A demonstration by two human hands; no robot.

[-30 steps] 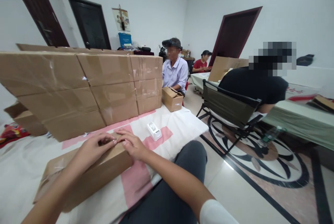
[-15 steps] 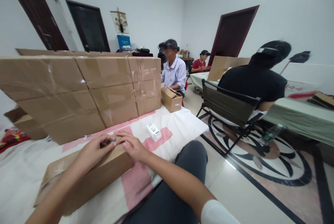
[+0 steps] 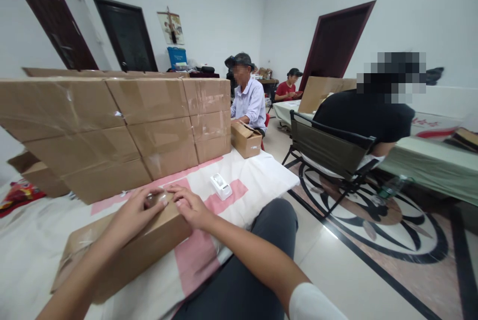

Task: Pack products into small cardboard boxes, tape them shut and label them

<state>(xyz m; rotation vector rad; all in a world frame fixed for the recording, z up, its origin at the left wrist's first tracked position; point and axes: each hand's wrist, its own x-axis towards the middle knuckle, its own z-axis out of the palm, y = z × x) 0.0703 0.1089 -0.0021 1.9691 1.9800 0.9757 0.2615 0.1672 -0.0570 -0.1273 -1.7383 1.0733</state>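
Note:
A long closed cardboard box (image 3: 149,255) lies on the cloth in front of me. My left hand (image 3: 136,213) rests on its top, thumb laid along the surface and fingers bent apart from it. A shiny strip of clear tape (image 3: 160,198) shows between that thumb and the fingers. My right hand (image 3: 192,209) lies over the box's far end, fingers extended and pressing on the top near the edge. Beyond my right hand sits a white tape dispenser (image 3: 221,186), touched by neither hand.
Stacked taped cartons (image 3: 160,126) form a wall along the far side of the table. A smaller carton (image 3: 246,141) stands at the table's far corner, near a seated person (image 3: 250,101). Another person sits in a folding chair (image 3: 332,148) at right.
My left thumb and fingers have spread a little, baring more of the clear tape. My right hand stays at the box's end, with its fingers slightly shifted.

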